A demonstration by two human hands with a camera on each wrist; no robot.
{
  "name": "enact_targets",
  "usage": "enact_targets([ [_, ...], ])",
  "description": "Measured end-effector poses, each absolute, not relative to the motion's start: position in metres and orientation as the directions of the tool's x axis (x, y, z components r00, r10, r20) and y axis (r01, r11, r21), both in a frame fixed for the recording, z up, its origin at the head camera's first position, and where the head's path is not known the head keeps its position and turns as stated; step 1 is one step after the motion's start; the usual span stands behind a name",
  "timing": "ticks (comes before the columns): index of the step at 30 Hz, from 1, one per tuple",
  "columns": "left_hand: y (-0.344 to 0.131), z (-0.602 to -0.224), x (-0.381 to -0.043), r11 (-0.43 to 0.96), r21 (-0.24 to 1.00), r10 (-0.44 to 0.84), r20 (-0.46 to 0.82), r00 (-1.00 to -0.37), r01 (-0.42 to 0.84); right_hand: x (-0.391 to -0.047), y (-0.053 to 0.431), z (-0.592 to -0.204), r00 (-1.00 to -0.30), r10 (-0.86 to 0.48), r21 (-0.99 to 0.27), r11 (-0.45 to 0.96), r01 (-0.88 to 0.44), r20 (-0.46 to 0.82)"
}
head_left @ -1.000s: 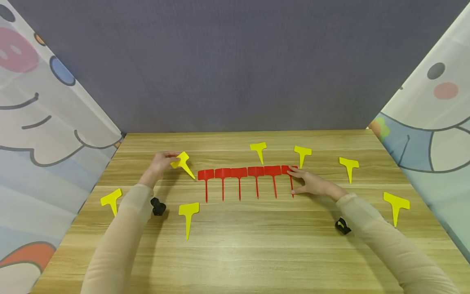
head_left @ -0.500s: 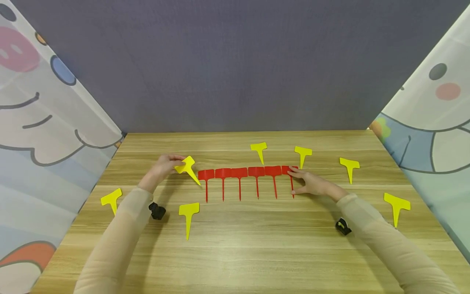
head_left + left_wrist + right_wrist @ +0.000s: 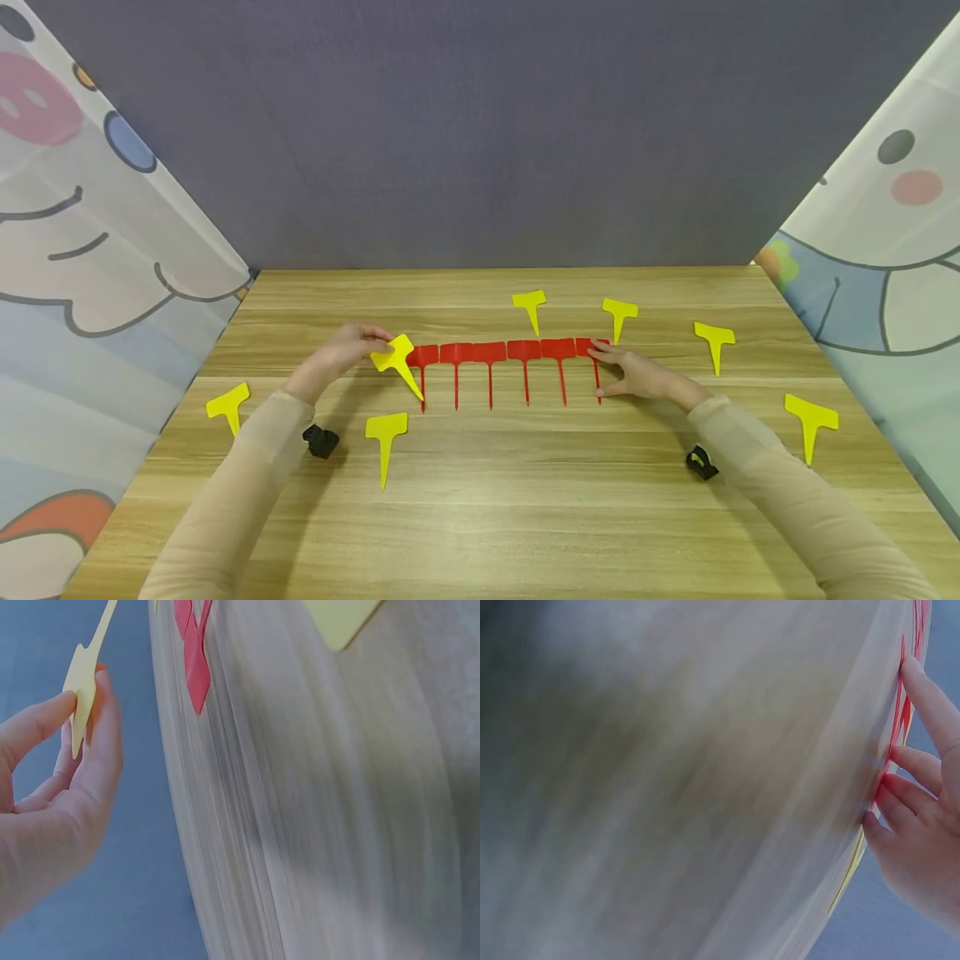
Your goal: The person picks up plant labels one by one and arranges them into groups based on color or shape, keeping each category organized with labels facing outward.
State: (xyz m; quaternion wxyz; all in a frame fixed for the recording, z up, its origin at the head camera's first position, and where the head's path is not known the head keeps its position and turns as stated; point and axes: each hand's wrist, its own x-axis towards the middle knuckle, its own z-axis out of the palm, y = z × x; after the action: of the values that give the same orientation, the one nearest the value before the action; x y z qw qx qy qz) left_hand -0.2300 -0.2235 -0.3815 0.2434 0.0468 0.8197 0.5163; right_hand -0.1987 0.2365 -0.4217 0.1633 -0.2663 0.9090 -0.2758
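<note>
My left hand (image 3: 341, 357) pinches a yellow T-shaped plant label (image 3: 393, 357) by its head, between thumb and fingers in the left wrist view. The label is tilted, its pointed stem toward the lower right. It is above the table and overlaps the leftmost red plant label (image 3: 423, 357) in the head view. Several red labels lie side by side in a row, stems toward me. At the row's right end, my right hand (image 3: 637, 373) rests spread fingertips on the last red label (image 3: 597, 375), partly covering it. In the right wrist view these fingers (image 3: 922, 791) touch the red edge.
Loose yellow labels lie around the row: one in front (image 3: 386, 433), one at the far left (image 3: 227, 406), others behind and to the right (image 3: 810, 417). Black clip-like pieces show by the left wrist (image 3: 321, 442) and right wrist (image 3: 701, 462). A grey panel (image 3: 495, 142) stands behind the wooden table.
My left hand has moved right and toward me with the yellow label, from beside the row to over the leftmost red label. The right hand has stayed in place.
</note>
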Motion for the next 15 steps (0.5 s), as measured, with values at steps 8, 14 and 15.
enact_targets([
  [8, -0.216, -0.382, -0.221, 0.478, 0.863, 0.404, -0.382, -0.831, -0.164, -0.199, 0.237, -0.422, -0.804, -0.578, -0.581, 0.705, -0.406, -0.139],
  [14, -0.211, -0.383, -0.216, 0.472, 0.866, 0.459, -0.400, -0.793, -0.163, -0.199, 0.237, -0.422, -0.802, -0.581, -0.588, 0.701, -0.404, -0.141],
  [15, -0.210, -0.384, -0.215, 0.469, 0.868, 0.467, -0.400, -0.788, -0.163, -0.199, 0.237, -0.422, -0.801, -0.582, -0.590, 0.699, -0.404, -0.140],
])
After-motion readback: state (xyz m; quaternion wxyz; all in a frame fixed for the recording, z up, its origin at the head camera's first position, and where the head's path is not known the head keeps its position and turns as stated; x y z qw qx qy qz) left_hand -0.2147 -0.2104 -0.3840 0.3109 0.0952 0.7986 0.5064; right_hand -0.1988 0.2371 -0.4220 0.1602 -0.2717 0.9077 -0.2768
